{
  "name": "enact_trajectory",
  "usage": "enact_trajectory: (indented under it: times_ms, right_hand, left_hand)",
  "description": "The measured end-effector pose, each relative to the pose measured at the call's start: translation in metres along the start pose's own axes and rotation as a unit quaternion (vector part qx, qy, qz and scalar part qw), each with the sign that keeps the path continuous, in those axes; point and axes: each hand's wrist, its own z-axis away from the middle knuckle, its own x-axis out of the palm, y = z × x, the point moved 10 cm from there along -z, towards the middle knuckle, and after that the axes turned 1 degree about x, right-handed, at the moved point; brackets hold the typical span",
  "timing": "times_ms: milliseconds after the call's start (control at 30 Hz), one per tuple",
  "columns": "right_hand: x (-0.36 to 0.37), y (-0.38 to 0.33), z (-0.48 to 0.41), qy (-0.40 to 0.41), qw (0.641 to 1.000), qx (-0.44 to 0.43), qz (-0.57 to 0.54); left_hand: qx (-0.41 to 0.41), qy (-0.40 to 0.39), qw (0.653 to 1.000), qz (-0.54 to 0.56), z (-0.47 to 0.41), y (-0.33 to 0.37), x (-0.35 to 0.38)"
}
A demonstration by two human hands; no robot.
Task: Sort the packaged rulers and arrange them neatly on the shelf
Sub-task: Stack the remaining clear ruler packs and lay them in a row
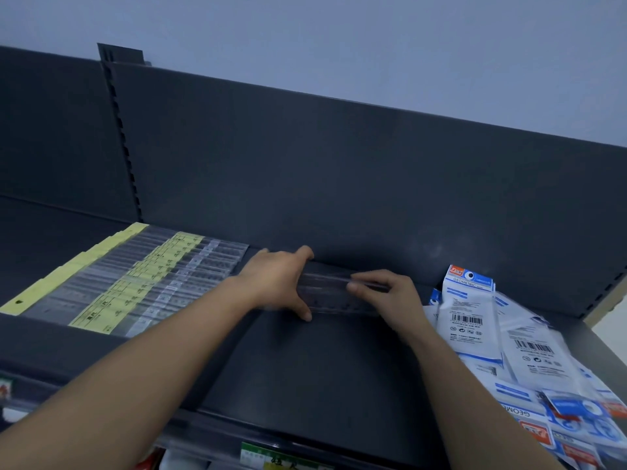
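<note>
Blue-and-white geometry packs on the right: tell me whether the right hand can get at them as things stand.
Probably yes: the right hand pinches the clear ruler pack right beside the geometry packs, with only bare shelf between, though it must let go first.

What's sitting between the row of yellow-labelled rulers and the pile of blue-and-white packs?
Head view: the left hand and right hand holding a clear packaged ruler, with bare dark shelf around them.

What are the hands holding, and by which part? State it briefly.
One clear packaged ruler, held at both ends: the left hand grips its left end, and the right hand pinches its upper edge toward the right end.
</note>
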Motion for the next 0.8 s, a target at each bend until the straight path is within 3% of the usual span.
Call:
enact_trajectory:
  times_ms: [133, 233, 367, 467, 600, 700, 800]
  right_hand:
    - [-0.014, 0.01, 0.005, 0.036, 0.993, 0.057, -0.102]
    - [-0.03, 0.023, 0.007, 0.11, 0.966, 0.103, -0.209]
    - [-0.037, 0.024, 0.007, 0.151, 0.965, 0.101, -0.19]
    - [-0.032, 0.019, 0.005, 0.126, 0.978, 0.087, -0.143]
    - [-0.045, 0.0, -0.001, 0.156, 0.978, 0.043, -0.13]
    - [-0.024, -0.006, -0.009, 0.048, 0.995, 0.055, -0.073]
    - [0.003, 0.012, 0.001, -0.05, 0.99, 0.122, -0.057]
  left_hand:
    - [-0.015, -0.008, 0.999, 0.049, 0.002, -0.006, 0.0]
    - [-0.023, -0.012, 0.997, 0.073, 0.004, -0.01, 0.001]
    - [0.022, -0.042, 0.998, 0.047, 0.005, -0.003, 0.011]
    - [0.053, -0.072, 0.994, 0.067, 0.007, 0.003, 0.017]
    - [0.066, -0.093, 0.989, 0.089, 0.006, 0.008, 0.02]
    - [0.066, -0.096, 0.99, 0.082, 0.005, 0.009, 0.021]
    - [0.072, -0.043, 0.995, 0.048, 0.005, 0.012, 0.012]
